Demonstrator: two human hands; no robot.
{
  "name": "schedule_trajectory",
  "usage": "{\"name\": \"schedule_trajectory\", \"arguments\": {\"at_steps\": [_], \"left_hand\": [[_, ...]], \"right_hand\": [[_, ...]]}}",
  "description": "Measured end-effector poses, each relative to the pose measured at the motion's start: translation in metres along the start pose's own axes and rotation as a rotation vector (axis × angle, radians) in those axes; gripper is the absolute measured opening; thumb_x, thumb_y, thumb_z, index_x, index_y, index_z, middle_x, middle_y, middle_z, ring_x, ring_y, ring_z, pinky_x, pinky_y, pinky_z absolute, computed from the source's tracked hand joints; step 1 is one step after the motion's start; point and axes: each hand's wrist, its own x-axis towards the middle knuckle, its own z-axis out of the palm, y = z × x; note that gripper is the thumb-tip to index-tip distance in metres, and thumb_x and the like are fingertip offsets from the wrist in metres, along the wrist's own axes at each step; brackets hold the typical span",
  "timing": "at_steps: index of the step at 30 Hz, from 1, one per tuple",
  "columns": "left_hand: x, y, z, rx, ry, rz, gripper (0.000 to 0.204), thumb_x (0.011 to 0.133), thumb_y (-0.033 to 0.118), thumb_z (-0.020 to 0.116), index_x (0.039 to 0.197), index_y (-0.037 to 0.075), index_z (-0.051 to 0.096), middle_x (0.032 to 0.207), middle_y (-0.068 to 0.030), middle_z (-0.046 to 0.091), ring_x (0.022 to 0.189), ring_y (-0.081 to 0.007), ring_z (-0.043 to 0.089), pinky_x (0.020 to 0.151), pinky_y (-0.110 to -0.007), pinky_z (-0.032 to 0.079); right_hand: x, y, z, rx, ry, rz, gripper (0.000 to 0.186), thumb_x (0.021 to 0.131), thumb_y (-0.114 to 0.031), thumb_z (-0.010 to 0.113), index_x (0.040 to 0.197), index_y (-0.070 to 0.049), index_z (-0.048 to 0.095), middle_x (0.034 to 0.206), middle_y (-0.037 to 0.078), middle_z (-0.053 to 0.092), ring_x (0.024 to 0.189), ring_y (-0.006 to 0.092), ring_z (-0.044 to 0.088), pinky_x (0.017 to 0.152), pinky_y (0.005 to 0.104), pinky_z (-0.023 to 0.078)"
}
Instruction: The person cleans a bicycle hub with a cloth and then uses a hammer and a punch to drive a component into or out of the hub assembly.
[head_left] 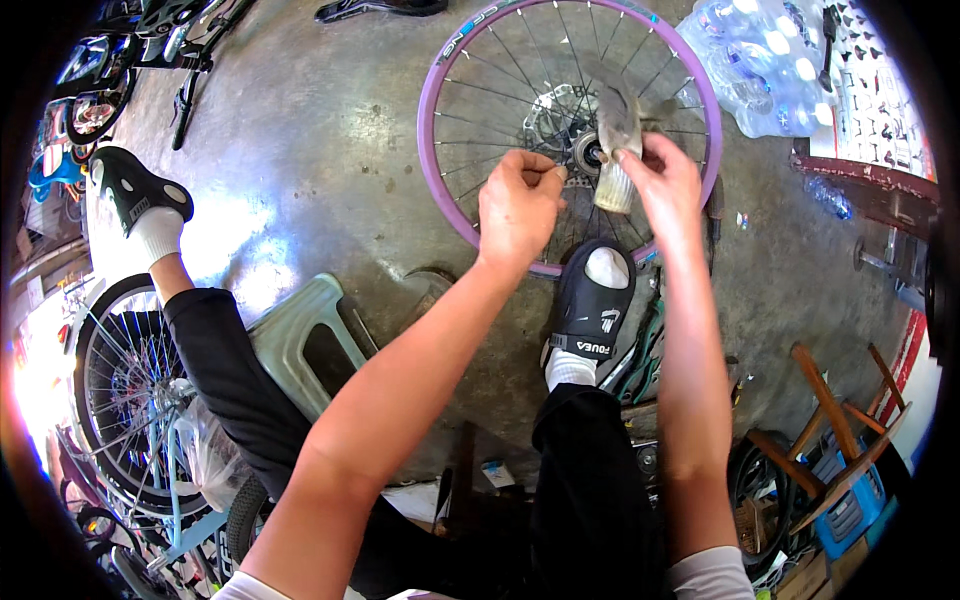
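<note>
My right hand [668, 185] is closed on a soiled work glove [614, 188], greyish at the top with a pale ribbed cuff hanging down. The glove hangs over the right side of the hub [586, 152] of a bicycle wheel with a purple rim [427, 140], which lies on the floor. Just left of the hub, my left hand [520, 205] is closed, thumb and forefinger pinched together. Whatever they may hold is too small to make out. My shod right foot [593, 300] is at the near edge of the rim.
Beside my left leg stands a grey-green plastic stool [300, 320]. Wrapped plastic bottles [755, 60] lie at the far right. Tools with green handles [640, 360] rest right of my foot. A wooden stool frame [830, 420] stands at the right; bicycles [130, 390] line the left.
</note>
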Motion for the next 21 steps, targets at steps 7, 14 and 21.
{"name": "schedule_trajectory", "arguments": {"at_steps": [7,14,21], "left_hand": [[-0.021,-0.011,-0.047,0.171,-0.160,0.007,0.023,0.099,0.016,0.071,0.110,-0.004,0.068,0.088,-0.0055,0.072,0.078,-0.0111,0.068,0.070,-0.027,0.054],[-0.042,-0.031,-0.062,0.165,-0.160,-0.059,0.023,0.097,0.020,0.071,0.105,-0.001,0.070,0.086,-0.0082,0.074,0.076,-0.0147,0.072,0.072,-0.031,0.057],[-0.048,-0.029,-0.079,0.183,-0.213,-0.088,0.023,0.102,0.020,0.068,0.112,-0.001,0.069,0.092,-0.0041,0.071,0.081,-0.0113,0.068,0.073,-0.028,0.054]], "right_hand": [[-0.078,0.007,0.057,0.899,0.237,0.535,0.026,0.096,-0.019,0.078,0.111,-0.001,0.066,0.101,0.006,0.070,0.091,0.0165,0.068,0.077,0.0306,0.059],[-0.052,-0.005,0.064,0.918,0.238,0.514,0.024,0.095,-0.018,0.077,0.098,0.002,0.064,0.093,0.011,0.071,0.082,0.0201,0.071,0.074,0.0312,0.061],[0.004,0.005,0.013,-0.005,0.086,-0.013,0.034,0.080,-0.021,0.080,0.104,0.003,0.075,0.095,0.015,0.075,0.079,0.0274,0.072,0.074,0.0382,0.054]]}}
